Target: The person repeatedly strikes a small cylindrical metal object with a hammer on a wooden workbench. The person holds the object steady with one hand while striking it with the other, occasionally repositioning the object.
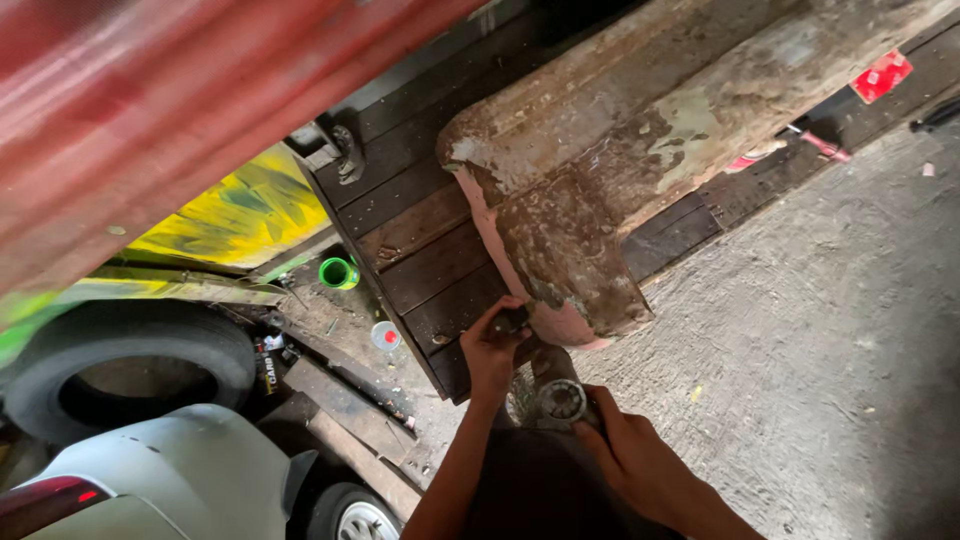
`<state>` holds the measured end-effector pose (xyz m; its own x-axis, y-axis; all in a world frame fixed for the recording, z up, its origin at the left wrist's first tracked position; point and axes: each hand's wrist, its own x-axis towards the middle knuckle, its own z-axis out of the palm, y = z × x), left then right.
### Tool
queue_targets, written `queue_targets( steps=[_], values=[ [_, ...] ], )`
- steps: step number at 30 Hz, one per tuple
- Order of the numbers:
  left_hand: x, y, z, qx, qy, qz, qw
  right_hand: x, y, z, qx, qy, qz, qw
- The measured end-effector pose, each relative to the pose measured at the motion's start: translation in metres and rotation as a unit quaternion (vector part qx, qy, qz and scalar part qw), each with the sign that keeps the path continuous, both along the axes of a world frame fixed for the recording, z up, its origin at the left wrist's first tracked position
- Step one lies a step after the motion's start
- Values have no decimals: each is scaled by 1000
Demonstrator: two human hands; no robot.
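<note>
My left hand (490, 350) is closed around a dark side handle of a power tool, an angle grinder (556, 385), at the bottom centre. Behind it my right hand (635, 455) grips the tool's rear body. The tool's round grey head sits right under the lower tip of a rusty, paint-flaked metal fender panel (570, 250) with pink edges. That panel hangs off a dark wooden plank wall (420, 240) of a vehicle body. Whether the disc touches the panel is hidden by my hands.
A worn tyre (130, 360) lies at lower left beside a white car's rear (170, 480). A green cup (338, 272) and a small white tin (386, 336) sit on the dirty ground. Red corrugated sheet (150, 90) fills the upper left. Rough concrete floor (800, 330) spreads to the right.
</note>
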<state>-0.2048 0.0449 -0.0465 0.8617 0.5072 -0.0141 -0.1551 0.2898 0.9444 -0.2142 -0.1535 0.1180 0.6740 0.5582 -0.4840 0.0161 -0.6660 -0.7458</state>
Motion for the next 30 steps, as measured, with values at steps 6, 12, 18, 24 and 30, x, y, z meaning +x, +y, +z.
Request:
queue_targets(
  steps=[6,12,18,24,30],
  values=[
    [3,-9,4,-76,-29,-2,997,-6,0,-2,-32,54,-5,998],
    [4,-7,6,-55,-44,-15,997,-8,4,2,-45,61,3,997],
    [8,-3,13,-36,1,-28,999,-2,9,11,3,25,13,1000],
    [5,-5,8,-88,-31,-42,995,7,19,25,-47,82,11,995],
    [5,-6,-19,-29,-86,-50,995,15,35,44,-12,34,20,999]
  ],
)
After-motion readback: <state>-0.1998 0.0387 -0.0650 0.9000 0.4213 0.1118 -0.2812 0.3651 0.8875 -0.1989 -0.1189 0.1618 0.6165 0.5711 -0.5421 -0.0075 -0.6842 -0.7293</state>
